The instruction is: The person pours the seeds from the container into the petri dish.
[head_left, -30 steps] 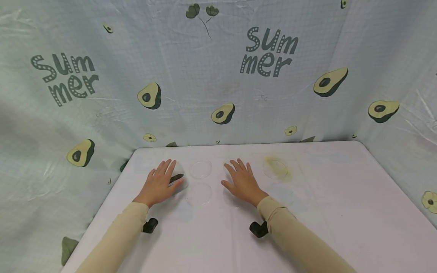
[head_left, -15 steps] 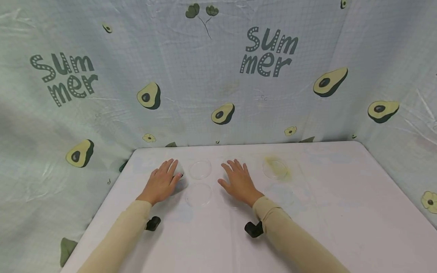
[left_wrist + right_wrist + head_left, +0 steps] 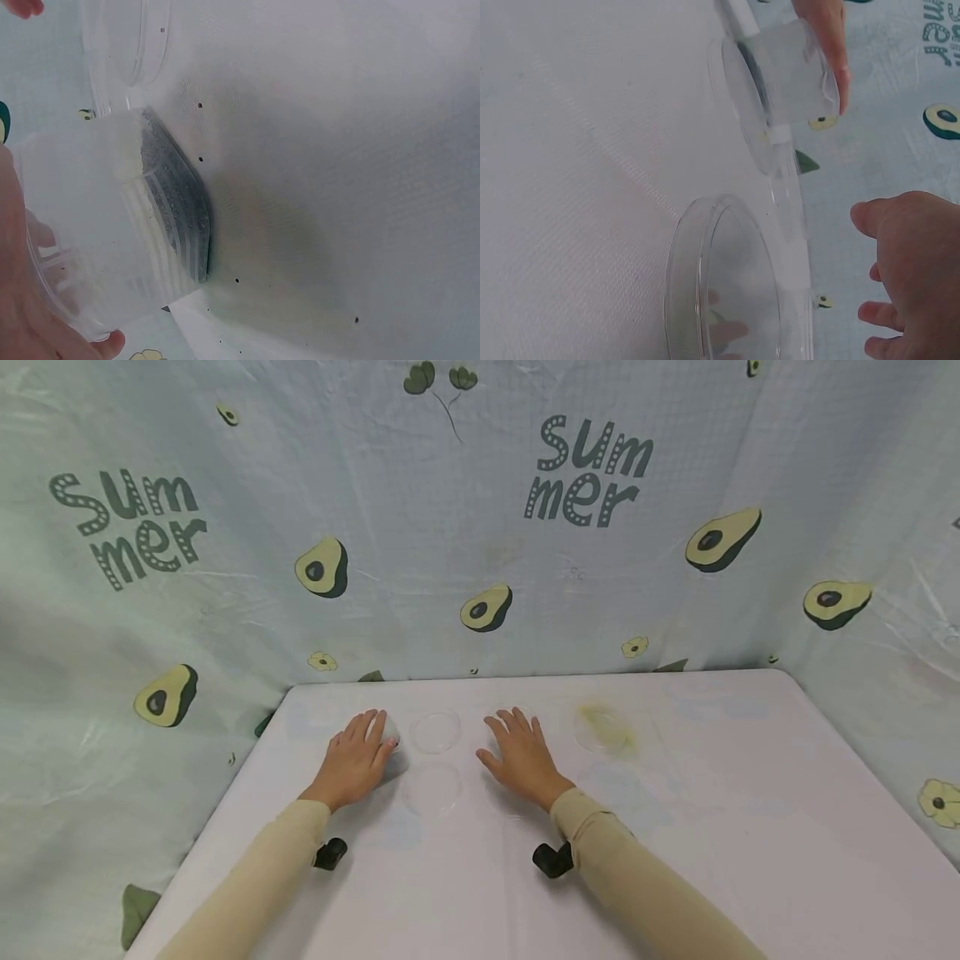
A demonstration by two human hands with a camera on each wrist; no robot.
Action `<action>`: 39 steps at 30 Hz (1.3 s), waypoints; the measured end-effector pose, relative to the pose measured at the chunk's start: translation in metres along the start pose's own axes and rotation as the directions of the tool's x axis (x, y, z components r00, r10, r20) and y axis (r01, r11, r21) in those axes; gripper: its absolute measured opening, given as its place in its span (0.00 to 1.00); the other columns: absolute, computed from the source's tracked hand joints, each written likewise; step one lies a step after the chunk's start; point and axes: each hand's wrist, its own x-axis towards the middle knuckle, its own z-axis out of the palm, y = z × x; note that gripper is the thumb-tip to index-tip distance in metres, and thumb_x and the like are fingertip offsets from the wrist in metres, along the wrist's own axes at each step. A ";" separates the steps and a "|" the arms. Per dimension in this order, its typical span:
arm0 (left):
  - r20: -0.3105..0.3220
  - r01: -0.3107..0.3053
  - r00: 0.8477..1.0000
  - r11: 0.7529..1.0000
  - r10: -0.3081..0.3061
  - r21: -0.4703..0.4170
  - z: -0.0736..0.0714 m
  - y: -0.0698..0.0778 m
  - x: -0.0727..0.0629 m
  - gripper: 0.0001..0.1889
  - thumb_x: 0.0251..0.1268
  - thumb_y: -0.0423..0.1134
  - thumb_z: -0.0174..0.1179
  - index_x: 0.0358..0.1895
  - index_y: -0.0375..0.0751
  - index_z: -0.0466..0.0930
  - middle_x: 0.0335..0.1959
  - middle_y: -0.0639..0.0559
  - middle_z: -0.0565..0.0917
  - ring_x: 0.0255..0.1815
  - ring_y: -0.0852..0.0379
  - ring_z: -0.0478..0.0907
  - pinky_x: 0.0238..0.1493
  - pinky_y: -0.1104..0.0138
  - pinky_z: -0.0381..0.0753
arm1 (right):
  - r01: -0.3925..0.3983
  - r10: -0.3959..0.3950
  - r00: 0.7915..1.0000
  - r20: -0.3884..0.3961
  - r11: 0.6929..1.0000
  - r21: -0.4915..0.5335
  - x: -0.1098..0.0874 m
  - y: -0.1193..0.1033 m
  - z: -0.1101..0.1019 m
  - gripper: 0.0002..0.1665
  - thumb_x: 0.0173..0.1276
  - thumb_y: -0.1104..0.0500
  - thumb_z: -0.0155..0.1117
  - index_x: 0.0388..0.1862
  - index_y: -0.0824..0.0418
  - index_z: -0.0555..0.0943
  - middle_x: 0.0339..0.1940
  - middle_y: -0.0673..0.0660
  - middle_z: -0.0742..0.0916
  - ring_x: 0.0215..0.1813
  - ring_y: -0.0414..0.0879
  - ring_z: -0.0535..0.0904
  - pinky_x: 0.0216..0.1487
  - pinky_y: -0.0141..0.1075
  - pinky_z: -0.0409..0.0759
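My left hand [image 3: 351, 762] holds a clear plastic cup [image 3: 97, 217] from above, with fingers and thumb round its rim. Dark fine grains [image 3: 176, 191] lie in the cup's bottom. In the head view the hand covers most of the cup. My right hand [image 3: 525, 762] hovers with fingers spread and nothing in it, over clear round dishes. One of these, a clear shallow dish [image 3: 686, 285], stands below it in the right wrist view. Between the two hands lie two more clear dishes, a far dish [image 3: 436, 732] and a near dish [image 3: 432, 788].
Right of my right hand are a clear dish [image 3: 603, 731] over a yellow patch and another round dish [image 3: 615, 785]. Small dark specks [image 3: 200, 106] dot the white tabletop [image 3: 750, 827]. A printed curtain [image 3: 420, 527] hangs behind the table and along its sides.
My left hand has turned a little over the cup, so the dark grains visible beside its thumb are now mostly hidden. My right hand has shifted slightly left. The head view has shifted slightly.
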 end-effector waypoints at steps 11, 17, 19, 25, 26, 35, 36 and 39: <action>-0.014 -0.005 1.000 1.000 0.006 0.010 0.000 -0.001 0.000 0.31 0.79 0.50 0.37 0.75 0.33 0.52 0.74 0.34 0.58 0.75 0.35 0.53 0.66 0.38 0.59 | 0.010 -0.010 1.000 0.019 1.000 -0.003 0.010 -0.003 0.003 0.33 0.71 0.44 0.57 0.70 0.58 0.68 0.72 0.61 0.71 0.76 0.62 0.58 0.75 0.62 0.52; -0.024 -0.008 1.000 1.000 0.009 0.019 0.001 -0.001 0.002 0.31 0.78 0.50 0.38 0.75 0.33 0.54 0.74 0.34 0.58 0.74 0.36 0.55 0.65 0.38 0.61 | 0.002 -0.002 0.999 0.045 1.000 -0.004 0.016 -0.007 0.007 0.33 0.71 0.44 0.56 0.70 0.58 0.68 0.72 0.61 0.71 0.77 0.61 0.58 0.75 0.62 0.51; -0.028 -0.012 1.000 1.000 0.012 0.023 0.001 -0.001 0.002 0.30 0.78 0.50 0.38 0.74 0.33 0.54 0.74 0.34 0.58 0.74 0.36 0.55 0.65 0.38 0.62 | -0.001 0.001 0.999 0.049 1.000 -0.003 0.017 -0.008 0.008 0.33 0.71 0.44 0.57 0.70 0.58 0.68 0.72 0.61 0.71 0.77 0.61 0.58 0.75 0.62 0.51; -0.040 -0.014 0.999 1.000 0.015 0.024 0.001 -0.001 0.001 0.30 0.78 0.49 0.39 0.74 0.33 0.55 0.73 0.34 0.60 0.74 0.36 0.56 0.63 0.38 0.63 | -0.005 0.006 0.998 0.067 1.000 -0.014 0.019 -0.010 0.013 0.33 0.71 0.44 0.56 0.70 0.58 0.68 0.71 0.60 0.71 0.77 0.60 0.58 0.75 0.60 0.53; -0.039 -0.015 0.999 1.000 0.015 0.023 0.001 0.000 0.001 0.30 0.78 0.49 0.39 0.74 0.33 0.55 0.73 0.34 0.60 0.74 0.36 0.56 0.63 0.38 0.63 | -0.008 0.009 0.997 0.071 1.000 -0.017 0.020 -0.010 0.014 0.33 0.72 0.44 0.56 0.70 0.57 0.68 0.72 0.60 0.71 0.77 0.60 0.58 0.75 0.60 0.53; -0.038 -0.007 0.999 1.000 0.008 0.029 0.001 0.000 0.001 0.31 0.78 0.50 0.39 0.74 0.34 0.55 0.73 0.35 0.60 0.74 0.37 0.57 0.64 0.38 0.63 | 0.001 0.002 0.996 0.084 1.000 -0.030 0.024 -0.011 0.017 0.33 0.72 0.44 0.56 0.70 0.57 0.68 0.71 0.60 0.71 0.77 0.60 0.58 0.75 0.60 0.52; -0.037 -0.005 0.999 1.000 0.006 0.028 0.001 -0.001 0.001 0.31 0.78 0.50 0.39 0.74 0.34 0.54 0.73 0.35 0.60 0.74 0.37 0.57 0.64 0.38 0.63 | 0.002 0.001 0.996 0.088 0.999 -0.034 0.024 -0.011 0.018 0.33 0.72 0.44 0.55 0.70 0.57 0.68 0.71 0.60 0.71 0.77 0.59 0.58 0.75 0.60 0.52; -0.037 -0.005 0.999 1.000 0.006 0.026 0.001 -0.001 0.001 0.31 0.78 0.50 0.39 0.74 0.34 0.54 0.74 0.35 0.60 0.74 0.37 0.56 0.64 0.38 0.63 | -0.001 0.005 0.996 0.094 0.999 -0.045 0.026 -0.011 0.018 0.33 0.72 0.44 0.55 0.70 0.57 0.68 0.71 0.59 0.71 0.77 0.59 0.58 0.76 0.60 0.51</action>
